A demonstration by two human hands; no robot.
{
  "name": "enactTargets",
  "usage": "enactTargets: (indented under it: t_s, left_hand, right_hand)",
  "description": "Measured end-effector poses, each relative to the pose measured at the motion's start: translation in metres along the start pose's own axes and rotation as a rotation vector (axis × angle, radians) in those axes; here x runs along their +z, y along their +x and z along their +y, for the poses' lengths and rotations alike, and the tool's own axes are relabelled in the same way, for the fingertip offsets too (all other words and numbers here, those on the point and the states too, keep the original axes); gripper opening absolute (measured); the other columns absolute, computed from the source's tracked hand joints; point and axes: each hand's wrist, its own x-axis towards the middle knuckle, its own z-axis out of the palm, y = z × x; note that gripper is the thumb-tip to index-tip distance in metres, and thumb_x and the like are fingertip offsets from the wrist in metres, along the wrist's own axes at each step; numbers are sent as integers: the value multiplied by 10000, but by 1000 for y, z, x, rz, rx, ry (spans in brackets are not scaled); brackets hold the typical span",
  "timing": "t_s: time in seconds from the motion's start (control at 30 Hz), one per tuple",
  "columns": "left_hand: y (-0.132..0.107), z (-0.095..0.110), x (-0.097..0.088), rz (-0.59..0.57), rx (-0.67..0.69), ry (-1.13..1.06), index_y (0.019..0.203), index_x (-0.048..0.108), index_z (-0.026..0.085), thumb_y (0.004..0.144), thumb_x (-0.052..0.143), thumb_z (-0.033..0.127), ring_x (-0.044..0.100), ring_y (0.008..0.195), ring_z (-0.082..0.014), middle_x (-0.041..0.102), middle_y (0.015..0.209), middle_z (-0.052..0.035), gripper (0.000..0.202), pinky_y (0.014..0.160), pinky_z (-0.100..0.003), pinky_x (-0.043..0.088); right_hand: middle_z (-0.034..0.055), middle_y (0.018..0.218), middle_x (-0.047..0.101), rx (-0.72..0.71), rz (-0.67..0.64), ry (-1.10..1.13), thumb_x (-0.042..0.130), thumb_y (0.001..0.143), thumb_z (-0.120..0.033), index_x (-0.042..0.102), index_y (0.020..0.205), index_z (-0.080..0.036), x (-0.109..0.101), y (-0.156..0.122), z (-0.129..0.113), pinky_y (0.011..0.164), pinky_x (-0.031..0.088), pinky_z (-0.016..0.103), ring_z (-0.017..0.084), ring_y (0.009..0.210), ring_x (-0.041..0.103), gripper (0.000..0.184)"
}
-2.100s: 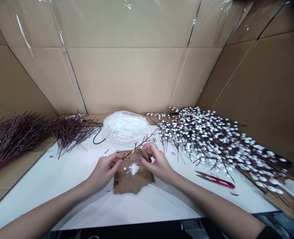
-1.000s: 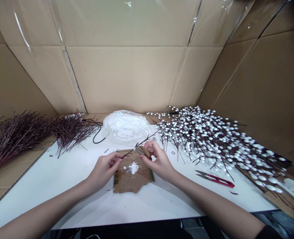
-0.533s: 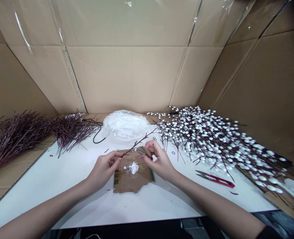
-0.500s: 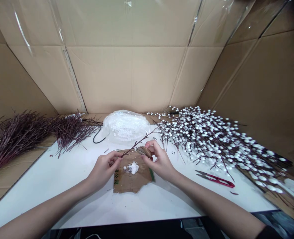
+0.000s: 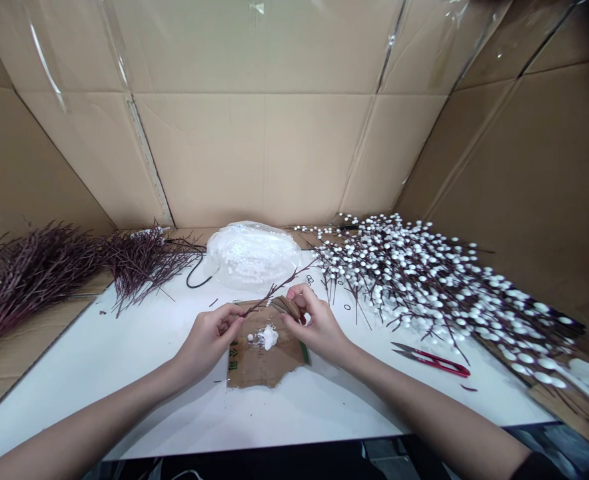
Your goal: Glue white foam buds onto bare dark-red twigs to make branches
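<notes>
Above the brown card (image 5: 264, 371) on the desk (image 5: 324, 415): left hand (image 5: 212, 339) pinches a twig (image 5: 274, 291), nearly bare; right hand (image 5: 318, 325) grips a folded brown piece (image 5: 286, 306). Beaded sprays (image 5: 424, 287) heaped right look finished; plain bundles (image 5: 44, 273) left seem yet to do.

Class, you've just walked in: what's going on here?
A person's left hand holds a thin brown branching twig, while the right hand holds a small flat brown piece close to it. Below the twig, a white paste-like blob sits on a ragged-edged brown sheet. Bare brown twigs lie at left; dark branches with white oval buds lie at right.
</notes>
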Motion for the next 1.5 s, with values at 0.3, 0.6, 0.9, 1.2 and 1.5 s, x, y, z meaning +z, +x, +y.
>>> enactTargets:
  t_s: [0.3,0.6,0.9,1.2,1.5]
  left_hand:
    - [0,-1,0,-7,-6,15,933,605,181,863,471,320,468,533,-117,537,582,30,205,496,-209,341]
    - [1,1,0,-8,-5,-10,932,604,185,866,473,315,490,550,-114,566,617,27,196,507,-204,353]
    - [0,4,-3,-3,-11,-29,900,597,179,874,449,314,517,556,-125,579,608,18,202,508,-209,369]
    - [-1,4,-4,-12,-32,-19,890,602,190,887,425,347,486,549,-121,567,608,21,236,509,-213,346]
    - [-1,2,-3,-18,-41,-9,899,600,183,889,418,379,471,545,-123,547,597,20,268,513,-224,339]
  right_hand:
    - [-87,589,322,8,-15,-8,505,782,-135,380,916,-231,0,0,-1,510,241,223,107,542,313,207]
    - [-89,595,340,-1,-24,-38,500,757,-106,382,907,-236,0,0,3,515,258,222,103,546,331,231]
    - [-88,594,340,-7,-19,-30,479,731,-70,384,891,-237,0,1,1,506,252,224,104,549,322,250]
    - [-89,589,297,-25,115,-9,497,756,-99,386,915,-233,-1,1,4,503,259,217,100,539,306,236]
    - [-88,592,281,2,157,-22,498,755,-112,383,905,-232,-2,2,6,496,240,213,98,539,293,224]
